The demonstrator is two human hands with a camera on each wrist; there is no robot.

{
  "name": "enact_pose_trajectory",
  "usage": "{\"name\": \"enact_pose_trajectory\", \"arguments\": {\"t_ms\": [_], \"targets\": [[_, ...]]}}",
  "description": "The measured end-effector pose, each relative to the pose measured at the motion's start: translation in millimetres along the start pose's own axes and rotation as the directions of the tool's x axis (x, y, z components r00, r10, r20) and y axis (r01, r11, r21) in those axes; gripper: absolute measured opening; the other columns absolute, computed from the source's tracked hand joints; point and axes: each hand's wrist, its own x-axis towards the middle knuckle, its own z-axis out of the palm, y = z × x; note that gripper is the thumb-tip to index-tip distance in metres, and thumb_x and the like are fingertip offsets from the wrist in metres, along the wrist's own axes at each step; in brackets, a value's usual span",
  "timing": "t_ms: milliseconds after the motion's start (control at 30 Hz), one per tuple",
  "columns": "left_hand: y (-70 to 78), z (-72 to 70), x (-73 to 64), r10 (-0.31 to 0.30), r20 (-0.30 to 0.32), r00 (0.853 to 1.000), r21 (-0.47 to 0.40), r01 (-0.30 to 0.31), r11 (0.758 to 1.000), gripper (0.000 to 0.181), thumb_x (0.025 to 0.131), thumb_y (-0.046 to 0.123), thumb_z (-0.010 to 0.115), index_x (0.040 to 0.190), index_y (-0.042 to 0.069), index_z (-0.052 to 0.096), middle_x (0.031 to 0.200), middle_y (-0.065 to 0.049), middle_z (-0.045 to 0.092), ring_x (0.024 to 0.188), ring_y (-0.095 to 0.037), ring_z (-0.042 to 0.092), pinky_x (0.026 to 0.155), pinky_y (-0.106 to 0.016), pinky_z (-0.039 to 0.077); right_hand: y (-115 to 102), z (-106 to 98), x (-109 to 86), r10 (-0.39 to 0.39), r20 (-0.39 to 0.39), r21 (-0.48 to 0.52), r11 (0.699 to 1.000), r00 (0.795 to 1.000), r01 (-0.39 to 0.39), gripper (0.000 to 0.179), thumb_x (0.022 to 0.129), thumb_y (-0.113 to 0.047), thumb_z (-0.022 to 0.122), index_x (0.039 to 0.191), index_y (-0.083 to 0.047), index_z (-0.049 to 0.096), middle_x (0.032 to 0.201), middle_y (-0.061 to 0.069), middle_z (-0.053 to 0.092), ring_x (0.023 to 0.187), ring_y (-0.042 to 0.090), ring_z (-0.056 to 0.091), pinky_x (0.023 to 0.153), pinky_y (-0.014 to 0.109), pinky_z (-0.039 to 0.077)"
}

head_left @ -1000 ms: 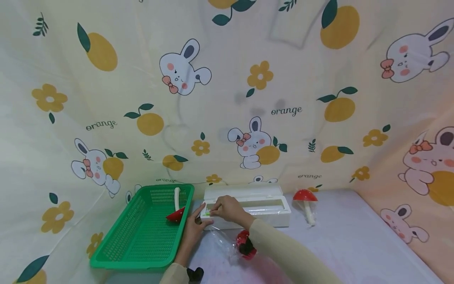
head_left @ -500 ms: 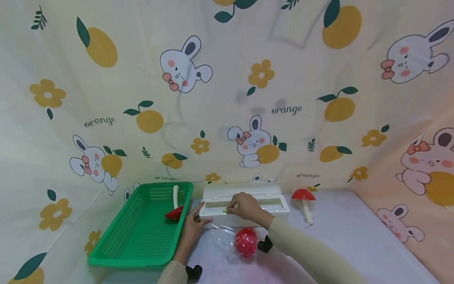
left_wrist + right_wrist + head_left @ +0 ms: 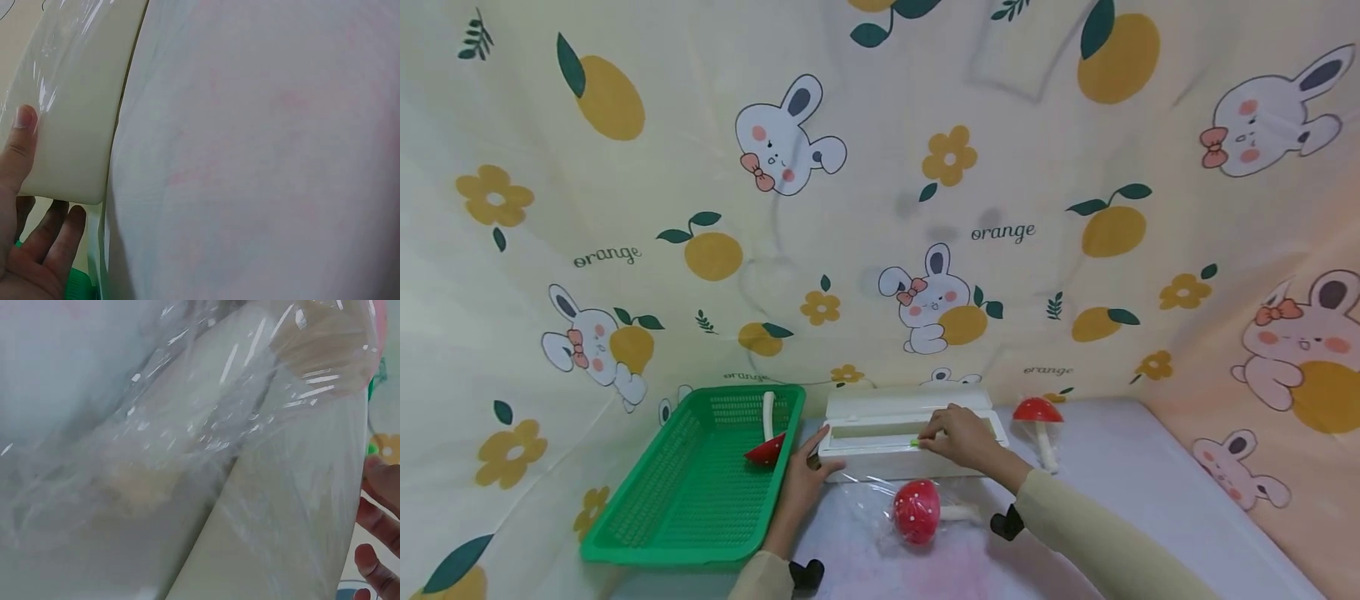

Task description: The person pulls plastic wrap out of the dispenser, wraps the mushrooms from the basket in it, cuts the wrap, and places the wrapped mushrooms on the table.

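Note:
A long white cling film dispenser [image 3: 880, 467] stands with its lid [image 3: 880, 402] raised at the back. My left hand [image 3: 803, 483] holds its left end, the thumb [image 3: 19, 144] on the front face and the other fingers round the end. Right of the middle, my right hand [image 3: 964, 435] pinches a small green slide cutter [image 3: 915, 442] on the dispenser's front edge. Clear film [image 3: 187, 444] hangs from the front over a toy mushroom [image 3: 917, 512] with a red, white-dotted cap, lying on its side before the box. Its pale stem points right.
A green plastic basket [image 3: 700, 554] stands at the left, with another red mushroom [image 3: 767, 450] inside by its right wall. Right of the dispenser lies a film-wrapped mushroom [image 3: 1038, 410]. A printed cloth [image 3: 865, 208] hangs close behind everything.
My right hand has moved rightward along the dispenser with the green slide cutter, from its left end to right of the middle. The front mushroom has come out from behind my sleeve. My left hand stays put.

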Motion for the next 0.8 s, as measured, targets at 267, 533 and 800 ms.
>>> {"name": "enact_pose_trajectory", "arguments": {"t_ms": [267, 533, 800], "targets": [[-1.1, 0.7, 1.0, -0.016, 0.013, 1.000, -0.023, 0.016, 1.000, 0.074, 0.088, 0.014, 0.088, 0.156, 0.010, 0.057, 0.159, -0.019, 0.052, 0.154, -0.043, 0.039, 0.123, -0.059, 0.035, 26.3, -21.4, -21.0, 0.046, -0.030, -0.082, 0.995, 0.998, -0.049, 0.009, 0.090, -0.031, 0.089, 0.098, -0.027, 0.088, 0.089, -0.020, 0.071, 0.085, 0.010, 0.054, 0.072, 0.029, 0.045], [0.5, -0.6, 0.8, -0.021, 0.010, 1.000, -0.033, 0.021, 0.999, 0.076, 0.087, 0.009, 0.088, 0.156, 0.008, 0.056, 0.159, -0.021, 0.052, 0.153, -0.042, 0.042, 0.122, -0.058, 0.036, 54.5, -46.0, -49.2, 0.035, -0.048, -0.148, 0.988, 0.998, -0.042, 0.014, 0.089, -0.031, 0.090, 0.101, -0.024, 0.089, 0.095, -0.011, 0.073, 0.091, 0.014, 0.059, 0.076, 0.032, 0.053], [-0.2, 2.8, 0.7, -0.042, 0.021, 0.999, -0.029, 0.043, 0.999, 0.074, 0.088, 0.011, 0.087, 0.156, 0.010, 0.057, 0.160, -0.019, 0.052, 0.156, -0.041, 0.037, 0.125, -0.059, 0.031, 76.9, -58.6, -71.5, -0.063, -0.107, -0.284, 0.958, 0.992, 0.030, 0.013, 0.088, -0.032, 0.091, 0.098, -0.023, 0.089, 0.088, -0.013, 0.068, 0.083, 0.012, 0.058, 0.077, 0.035, 0.054]]}}
